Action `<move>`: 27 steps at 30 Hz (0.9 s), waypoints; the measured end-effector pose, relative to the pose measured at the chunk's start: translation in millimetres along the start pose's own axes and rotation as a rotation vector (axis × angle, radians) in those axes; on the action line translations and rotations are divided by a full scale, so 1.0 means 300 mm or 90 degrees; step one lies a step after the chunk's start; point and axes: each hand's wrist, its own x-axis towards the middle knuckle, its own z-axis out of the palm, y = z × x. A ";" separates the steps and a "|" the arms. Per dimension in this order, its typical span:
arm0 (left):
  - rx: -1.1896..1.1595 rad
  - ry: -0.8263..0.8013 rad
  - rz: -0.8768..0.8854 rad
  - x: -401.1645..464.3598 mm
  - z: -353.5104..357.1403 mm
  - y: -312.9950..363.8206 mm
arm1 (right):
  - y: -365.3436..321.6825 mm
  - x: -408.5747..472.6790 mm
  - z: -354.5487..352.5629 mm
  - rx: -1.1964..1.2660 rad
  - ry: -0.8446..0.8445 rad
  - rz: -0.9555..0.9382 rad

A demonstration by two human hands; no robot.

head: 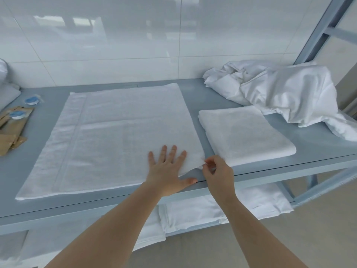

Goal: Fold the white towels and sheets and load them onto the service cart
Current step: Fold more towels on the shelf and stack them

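On the cart's top shelf (318,136), seen from the head camera, you are mid-fold on the spread towel (108,136). Your left hand (166,171) lies flat with straight fingers, pressing the towel near its right front corner. Your right hand (217,172), just right of the left, pinches that corner, slightly lifted. The next move, as I judge it, calls for carrying that corner across to the towel's far left edge while the left hand gives way.

Count: one spread towel; one folded towel (245,136) just right of it; one crumpled sheet heap (286,89) further right and behind; two blue-lidded items (31,101) and some brown packets (13,124) left of the towel. Folded linen (222,209) sits on the shelf below.
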 end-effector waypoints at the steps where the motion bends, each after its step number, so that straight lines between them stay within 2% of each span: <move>1: -0.001 -0.005 0.001 -0.002 -0.004 -0.001 | -0.003 0.001 0.000 0.003 -0.006 0.001; 9: -0.021 -0.034 0.003 -0.001 -0.029 -0.007 | -0.051 0.022 -0.026 -0.009 0.011 -0.052; 12: -0.036 -0.044 0.007 0.001 -0.035 -0.013 | -0.043 0.018 -0.042 -0.143 0.030 -0.054; 15: -0.019 -0.057 0.027 -0.009 -0.034 -0.025 | -0.022 -0.009 -0.054 -0.325 -0.061 -0.016; 18: -0.114 -0.087 0.016 -0.004 -0.065 -0.038 | -0.025 -0.014 -0.066 -0.352 -0.089 -0.028; 19: -0.165 -0.066 -0.001 0.005 -0.084 -0.041 | -0.037 -0.006 -0.068 -0.325 -0.066 -0.060; 21: -0.187 0.060 -0.028 0.027 -0.117 -0.040 | -0.064 0.027 -0.056 -0.272 -0.031 -0.142; 23: -0.105 0.184 -0.035 0.047 -0.123 -0.040 | -0.088 0.081 -0.011 -0.272 -0.089 -0.193; 24: -0.064 0.192 -0.037 0.052 -0.112 -0.045 | -0.092 0.104 0.021 -0.298 -0.155 -0.197; 27: -0.003 0.089 -0.043 0.056 -0.051 -0.068 | -0.076 0.149 0.119 -0.423 -0.318 -0.173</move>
